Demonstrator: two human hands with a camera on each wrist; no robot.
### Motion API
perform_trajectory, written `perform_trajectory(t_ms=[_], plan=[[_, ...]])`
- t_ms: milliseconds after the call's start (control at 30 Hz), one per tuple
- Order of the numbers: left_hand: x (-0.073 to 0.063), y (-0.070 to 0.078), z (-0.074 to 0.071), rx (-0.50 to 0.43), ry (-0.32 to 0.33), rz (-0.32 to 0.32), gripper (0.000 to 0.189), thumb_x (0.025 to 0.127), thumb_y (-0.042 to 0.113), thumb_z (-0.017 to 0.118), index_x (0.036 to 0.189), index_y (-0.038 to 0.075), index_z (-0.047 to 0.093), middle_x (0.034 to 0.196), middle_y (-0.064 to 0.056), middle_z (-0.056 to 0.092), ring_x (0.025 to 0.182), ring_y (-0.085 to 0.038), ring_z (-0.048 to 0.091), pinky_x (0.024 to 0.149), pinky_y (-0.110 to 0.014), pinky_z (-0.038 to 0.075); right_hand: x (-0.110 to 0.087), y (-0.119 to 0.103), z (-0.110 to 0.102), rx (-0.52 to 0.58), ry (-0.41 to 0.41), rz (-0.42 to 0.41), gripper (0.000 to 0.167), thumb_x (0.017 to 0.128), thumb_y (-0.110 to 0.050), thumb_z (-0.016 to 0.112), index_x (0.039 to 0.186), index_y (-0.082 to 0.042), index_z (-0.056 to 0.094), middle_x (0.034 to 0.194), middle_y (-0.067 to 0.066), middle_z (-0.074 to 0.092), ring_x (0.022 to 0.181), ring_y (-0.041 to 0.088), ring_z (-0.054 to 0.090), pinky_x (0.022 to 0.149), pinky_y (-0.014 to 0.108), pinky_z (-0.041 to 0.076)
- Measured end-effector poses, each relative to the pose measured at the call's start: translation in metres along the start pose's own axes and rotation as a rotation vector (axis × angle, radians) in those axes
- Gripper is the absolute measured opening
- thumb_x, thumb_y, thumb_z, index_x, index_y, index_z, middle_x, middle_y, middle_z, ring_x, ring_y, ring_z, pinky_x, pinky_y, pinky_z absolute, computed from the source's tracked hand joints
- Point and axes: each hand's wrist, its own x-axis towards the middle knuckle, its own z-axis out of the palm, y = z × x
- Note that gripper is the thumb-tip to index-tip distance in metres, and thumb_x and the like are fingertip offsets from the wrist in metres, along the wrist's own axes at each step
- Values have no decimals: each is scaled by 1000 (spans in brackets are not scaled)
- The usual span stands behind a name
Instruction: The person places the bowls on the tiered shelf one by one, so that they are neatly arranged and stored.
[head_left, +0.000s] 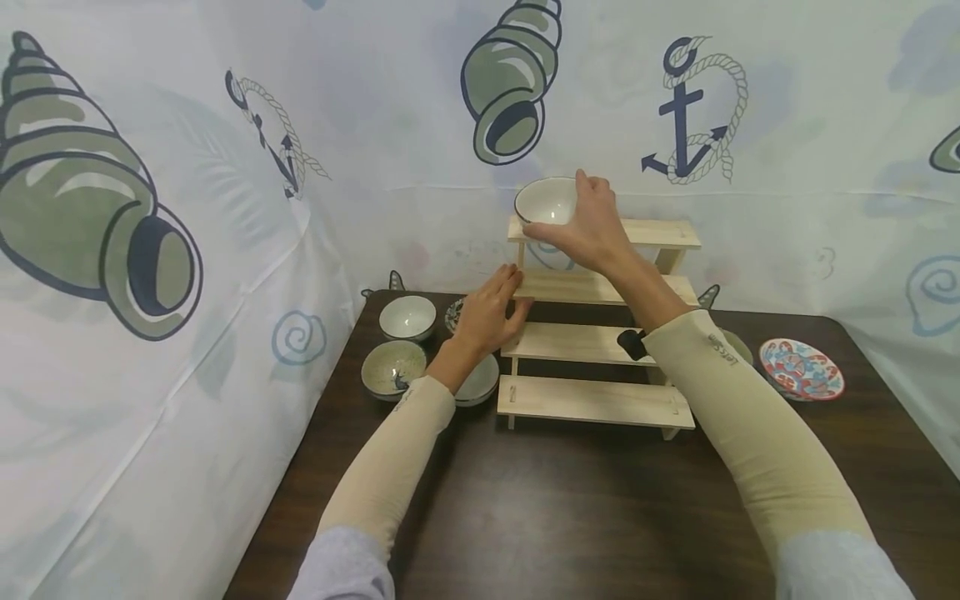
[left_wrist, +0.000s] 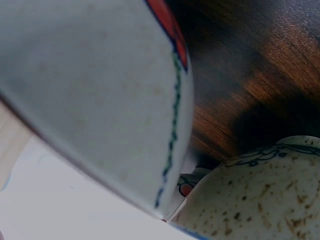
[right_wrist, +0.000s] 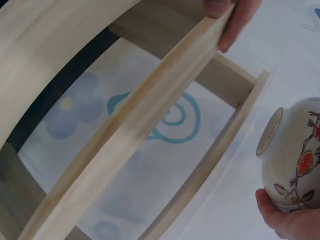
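In the head view my right hand (head_left: 592,221) pinches a white bowl (head_left: 546,200) by its rim above the left end of the top shelf. The right wrist view shows red fruit and a dark branch painted on that bowl (right_wrist: 300,155), and its foot apart from the stand. My left hand (head_left: 489,312) grips the left end of the second-highest shelf of a light wooden tiered stand (head_left: 592,402). Some of its fingers (right_wrist: 218,7) appear on that board in the right wrist view. The left wrist view does not show the left hand.
Left of the stand are a white bowl (head_left: 407,317), a speckled bowl (head_left: 393,368), a pale bowl (head_left: 480,382) and a patterned one (head_left: 453,315). At right stands a red-and-blue patterned bowl (head_left: 801,369); another bowl (head_left: 738,345) is partly behind my right sleeve. A printed curtain (head_left: 420,133) hangs behind.
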Motion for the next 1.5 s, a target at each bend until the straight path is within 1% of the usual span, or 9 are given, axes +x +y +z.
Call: perform_trajectory(t_ms=[167, 267, 433, 600, 733, 1000, 1300, 1400, 1500], plan=[[1, -1, 0, -5, 23, 5, 55, 105, 42, 50, 145, 5, 58, 152, -15, 56, 141, -29, 55, 97, -45, 59, 9, 3, 5, -31, -16, 3, 117, 82, -59, 72, 165, -1, 14, 165, 27, 23, 144, 41, 35, 114, 57, 43], [2, -2, 1, -1, 34, 8, 54, 105, 41, 50, 145, 6, 58, 151, -14, 57, 139, -29, 57, 94, -45, 61, 14, 3, 7, -27, -15, 6, 117, 82, -59, 73, 164, 0, 14, 163, 27, 24, 143, 41, 35, 114, 56, 43], [1, -2, 0, -6, 23, 1, 54, 105, 42, 50, 144, 6, 58, 150, -14, 58, 139, -29, 58, 91, -45, 61, 21, 3, 9, -1, -19, 24, 116, 82, -60, 74, 164, -1, 16, 162, 26, 26, 139, 39, 39, 112, 55, 45], [0, 0, -2, -9, -1, -20, 56, 105, 43, 49, 147, 7, 56, 153, -15, 55, 143, -30, 54, 95, -47, 60, 27, 2, 10, 6, -25, 45, 115, 82, -62, 73, 163, -1, 19, 161, 25, 27, 136, 37, 43, 111, 53, 46], [1, 1, -2, 0, -14, -23, 56, 106, 43, 49, 149, 7, 54, 155, -14, 53, 144, -28, 52, 98, -46, 59, 32, 2, 10, -5, -26, 54, 116, 81, -63, 73, 161, 2, 20, 161, 26, 27, 137, 37, 42, 113, 51, 45], [-2, 1, -1, 14, 3, -19, 57, 105, 42, 51, 149, 6, 54, 154, -14, 54, 144, -28, 52, 100, -46, 58, 38, 9, 14, -24, -49, 77, 119, 82, -64, 71, 162, 3, 16, 162, 27, 26, 140, 38, 40, 118, 50, 41], [1, 6, 2, -7, 9, 0, 58, 104, 41, 55, 148, 4, 55, 155, -16, 53, 144, -30, 52, 101, -47, 57, 41, 24, 11, 0, -60, 103, 120, 84, -65, 69, 165, -3, 7, 165, 26, 23, 144, 39, 38, 120, 51, 39], [1, 6, 1, -2, 7, -3, 58, 104, 42, 54, 148, 4, 55, 156, -15, 52, 144, -30, 53, 99, -46, 58, 42, 26, 10, 32, -65, 92, 119, 84, -63, 71, 166, -7, 4, 165, 25, 23, 143, 39, 39, 118, 53, 40], [-1, 4, 0, 15, 8, -22, 57, 104, 42, 54, 148, 5, 55, 156, -14, 52, 142, -30, 54, 97, -46, 59, 43, 23, 11, 77, -84, 57, 121, 83, -60, 73, 167, -10, 2, 166, 25, 24, 142, 39, 40, 117, 55, 41]])
